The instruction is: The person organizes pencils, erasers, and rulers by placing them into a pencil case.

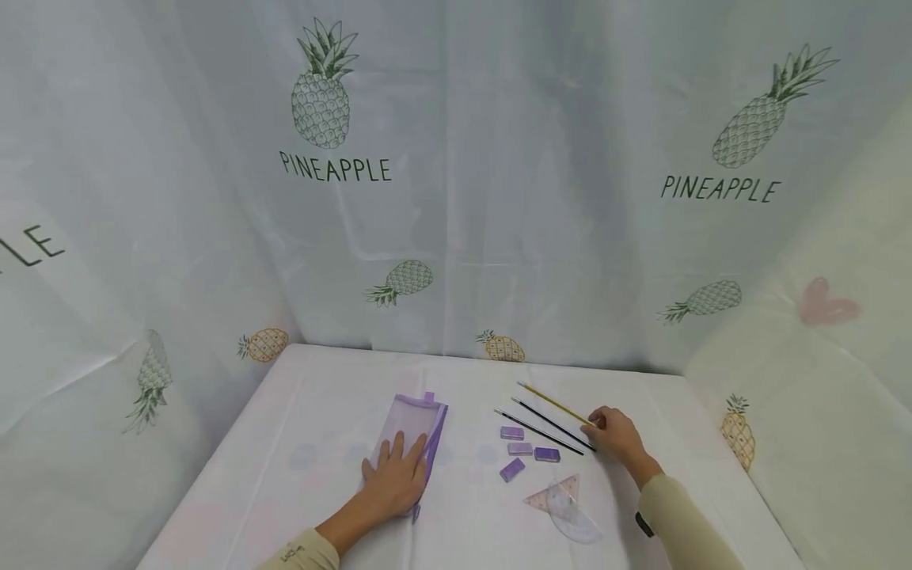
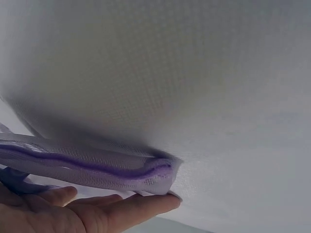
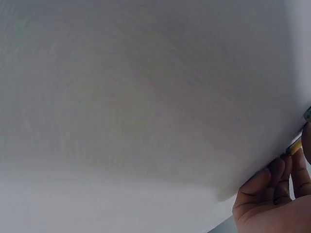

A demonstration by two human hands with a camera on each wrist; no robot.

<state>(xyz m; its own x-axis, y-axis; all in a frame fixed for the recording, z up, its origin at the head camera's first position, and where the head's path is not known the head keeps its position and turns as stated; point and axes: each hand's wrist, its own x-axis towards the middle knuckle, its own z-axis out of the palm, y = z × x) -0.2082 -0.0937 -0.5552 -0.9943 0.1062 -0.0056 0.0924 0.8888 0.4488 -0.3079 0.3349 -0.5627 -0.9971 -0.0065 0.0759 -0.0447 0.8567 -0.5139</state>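
Observation:
My left hand (image 1: 395, 479) lies with spread fingers on a purple mesh zip pouch (image 1: 409, 416). In the left wrist view, the pouch's purple-trimmed edge (image 2: 121, 172) runs above straight fingers (image 2: 141, 206). At the right, my right hand (image 1: 618, 434) pinches the near end of a yellow pencil (image 1: 556, 404), which slants away to the back left. The right wrist view shows a bit of the yellow pencil (image 3: 295, 145) between the fingertips. Beside it lie two dark pencils, one nearer the yellow pencil (image 1: 552, 423) and another closer to me (image 1: 537, 431).
Several purple erasers (image 1: 547, 454) lie left of and below the pencils. A clear protractor (image 1: 575, 526) overlaps a triangular set square (image 1: 539, 499) nearer the front. The white-covered table (image 1: 321, 396) meets pineapple-printed curtains (image 1: 499, 237) at the back and sides.

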